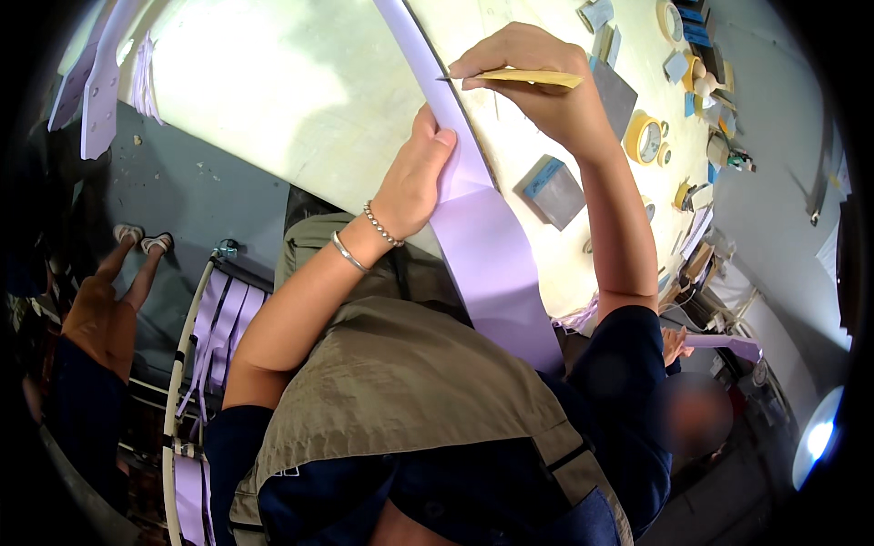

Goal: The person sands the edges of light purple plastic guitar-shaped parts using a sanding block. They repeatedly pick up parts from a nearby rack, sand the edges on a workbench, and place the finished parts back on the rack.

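A long lilac strap, leather-like, runs from the table's far side down over its near edge towards my body. My left hand is closed on the strap's left edge, thumb on top and the other fingers mostly hidden. Between the fingertips of my right hand is a slim tool with a yellow, wrapped-looking handle. Its thin dark tip lies at the strap's right edge, just beyond my left hand; whether it touches cannot be made out. A dark line follows that edge.
On the pale table are a grey block with blue tape, a dark flat plate and several tape rolls. Lilac straps hang at the upper left and on a rack. People stand left and right; one holds a lilac piece.
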{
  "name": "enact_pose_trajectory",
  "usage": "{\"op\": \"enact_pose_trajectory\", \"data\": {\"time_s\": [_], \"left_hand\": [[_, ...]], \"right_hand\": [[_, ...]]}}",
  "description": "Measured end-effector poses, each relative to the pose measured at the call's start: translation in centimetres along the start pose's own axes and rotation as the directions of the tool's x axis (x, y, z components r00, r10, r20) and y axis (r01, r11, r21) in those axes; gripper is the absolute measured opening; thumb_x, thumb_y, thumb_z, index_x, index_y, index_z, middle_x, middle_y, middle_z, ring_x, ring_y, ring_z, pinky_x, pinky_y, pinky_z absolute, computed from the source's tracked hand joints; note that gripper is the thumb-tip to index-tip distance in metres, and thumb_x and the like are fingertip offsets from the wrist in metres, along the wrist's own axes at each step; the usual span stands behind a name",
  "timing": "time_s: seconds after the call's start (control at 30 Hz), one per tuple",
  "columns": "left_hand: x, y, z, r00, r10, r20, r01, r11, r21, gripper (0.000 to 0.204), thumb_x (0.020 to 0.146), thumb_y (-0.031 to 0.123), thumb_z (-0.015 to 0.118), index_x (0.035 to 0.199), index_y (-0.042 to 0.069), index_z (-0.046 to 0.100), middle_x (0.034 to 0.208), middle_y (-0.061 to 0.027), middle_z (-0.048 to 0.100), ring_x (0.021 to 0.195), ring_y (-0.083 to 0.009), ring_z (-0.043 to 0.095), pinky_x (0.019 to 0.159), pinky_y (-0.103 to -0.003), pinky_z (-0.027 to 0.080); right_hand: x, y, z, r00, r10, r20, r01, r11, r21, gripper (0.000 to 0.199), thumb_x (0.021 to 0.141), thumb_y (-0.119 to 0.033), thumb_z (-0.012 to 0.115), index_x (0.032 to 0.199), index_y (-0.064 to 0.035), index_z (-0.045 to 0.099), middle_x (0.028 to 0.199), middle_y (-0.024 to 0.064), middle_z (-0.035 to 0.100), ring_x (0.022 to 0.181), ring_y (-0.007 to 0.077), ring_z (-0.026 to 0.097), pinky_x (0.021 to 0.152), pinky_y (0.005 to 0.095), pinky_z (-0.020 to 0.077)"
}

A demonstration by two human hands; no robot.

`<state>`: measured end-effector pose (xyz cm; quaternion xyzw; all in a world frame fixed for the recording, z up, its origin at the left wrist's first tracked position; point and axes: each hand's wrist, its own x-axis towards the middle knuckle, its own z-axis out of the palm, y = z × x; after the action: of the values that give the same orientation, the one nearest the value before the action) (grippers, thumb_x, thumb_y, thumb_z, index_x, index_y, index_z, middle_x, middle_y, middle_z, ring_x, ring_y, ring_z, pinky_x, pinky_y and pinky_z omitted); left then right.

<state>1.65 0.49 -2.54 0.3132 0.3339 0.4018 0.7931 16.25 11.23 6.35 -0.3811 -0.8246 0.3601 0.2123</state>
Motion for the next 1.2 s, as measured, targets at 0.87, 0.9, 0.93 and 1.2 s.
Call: {"op": "enact_pose_trajectory", "data": {"time_s": [0.87, 0.9, 0.93, 1.2], "left_hand": [[-0.1, -0.3, -0.3, 1.0, -0.001, -0.009, 0.001, 0.999, 0.037, 0.06, 0.094, 0.033, 0.028, 0.141, 0.002, 0.009, 0.099, -0.0143, 0.056, 0.087, -0.0282, 0.061, 0.081, -0.037, 0.048], [-0.1, -0.3, -0.3, 1.0, -0.002, -0.019, 0.003, 0.999, 0.05, 0.059, 0.094, 0.033, 0.027, 0.141, 0.002, 0.009, 0.1, -0.0144, 0.056, 0.087, -0.0283, 0.061, 0.081, -0.037, 0.048], [-0.1, -0.3, -0.4, 1.0, -0.009, -0.015, 0.01, 0.998, 0.062, 0.059, 0.094, 0.032, 0.027, 0.141, 0.002, 0.009, 0.101, -0.0146, 0.056, 0.087, -0.0284, 0.061, 0.081, -0.037, 0.048], [0.0, 0.0, -0.3, 1.0, -0.024, -0.013, 0.026, 0.996, 0.086, 0.057, 0.093, 0.028, 0.025, 0.141, 0.001, 0.009, 0.101, -0.0154, 0.057, 0.088, -0.028, 0.061, 0.081, -0.037, 0.048]], "right_hand": [[-3.6, -1.3, -1.1, 0.994, 0.03, 0.107, -0.024, 0.998, -0.059, 0.012, 0.067, 0.001, 0.07, 0.078, -0.0046, 0.067, 0.076, 0.0034, 0.066, 0.07, 0.0183, 0.059, 0.064, 0.0283, 0.0458], [-4.0, -1.5, -1.3, 0.991, 0.044, 0.123, -0.039, 0.998, -0.041, 0.012, 0.067, 0.001, 0.07, 0.078, -0.0046, 0.068, 0.076, 0.0033, 0.066, 0.07, 0.0182, 0.059, 0.064, 0.0282, 0.0457], [-4.4, -1.7, -1.4, 0.989, 0.063, 0.133, -0.059, 0.998, -0.029, 0.013, 0.067, 0.001, 0.07, 0.078, -0.0046, 0.068, 0.076, 0.0032, 0.066, 0.07, 0.0181, 0.059, 0.063, 0.0281, 0.0456], [-4.2, -1.4, -0.5, 0.999, 0.052, 0.016, -0.051, 0.998, -0.031, 0.016, 0.063, -0.005, 0.071, 0.077, -0.0104, 0.069, 0.072, 0.0027, 0.062, 0.068, 0.0215, 0.057, 0.06, 0.0303, 0.0455]]}}
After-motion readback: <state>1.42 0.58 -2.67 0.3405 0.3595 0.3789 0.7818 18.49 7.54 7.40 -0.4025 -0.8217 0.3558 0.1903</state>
